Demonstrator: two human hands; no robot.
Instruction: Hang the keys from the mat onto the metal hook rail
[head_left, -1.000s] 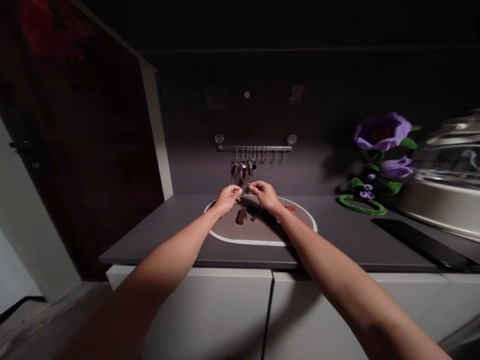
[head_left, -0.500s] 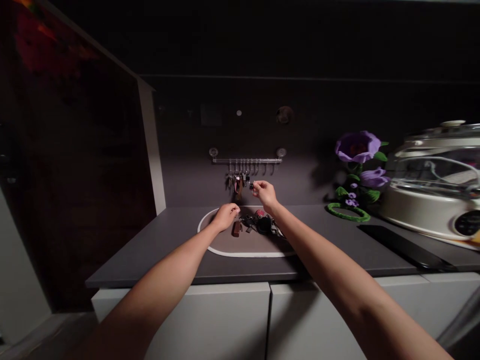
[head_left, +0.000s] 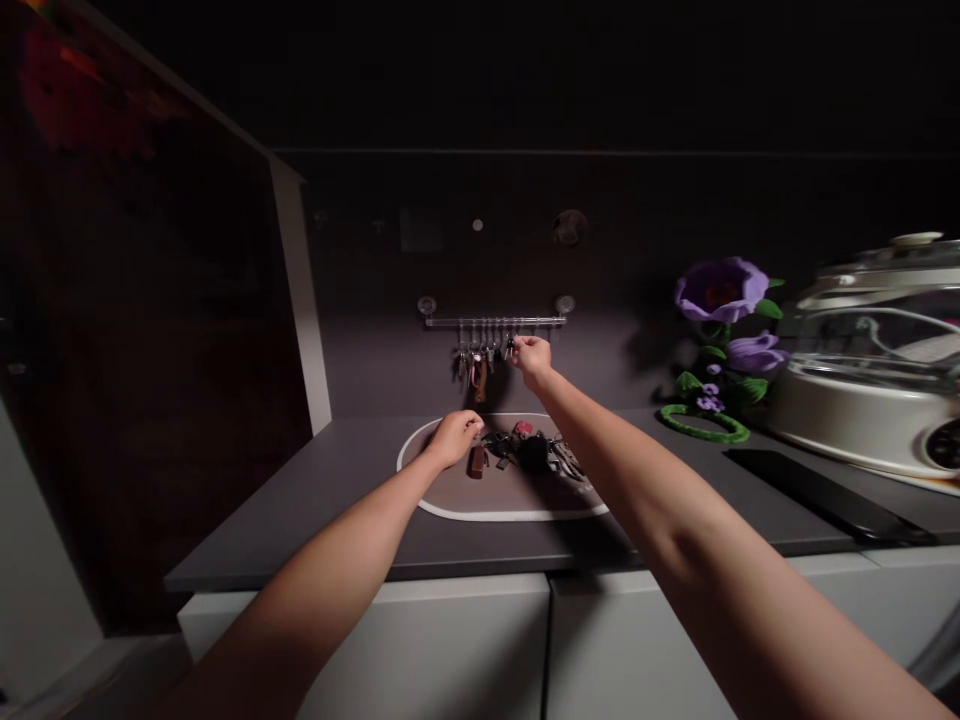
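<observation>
My right hand (head_left: 534, 360) is raised to the hook rail (head_left: 496, 322), its fingers pinching a small dark bunch of keys (head_left: 511, 348) just beneath the hooks. Whether its ring sits on a hook cannot be made out. Several keys (head_left: 463, 364) hang from the hooks to the left, among them a pink-tagged set and a brown strap (head_left: 481, 382). Over the left part of the oval mat (head_left: 457, 500) my left hand (head_left: 454, 438) hovers with its fingers closed; what they hold, if anything, is hidden. Near it lies a brown key case (head_left: 477, 461).
More keys and a black round item (head_left: 534, 452) lie piled on the mat, with a red piece (head_left: 523, 429) behind. At right stand purple fabric flowers (head_left: 721, 290), a black flat slab (head_left: 817, 490) and a cream appliance (head_left: 847, 410). The counter's front edge (head_left: 480, 565) is near me.
My right hand has risen with the dark keys from below the hooks to close under the rail. The left hand stays nearly in place over the mat.
</observation>
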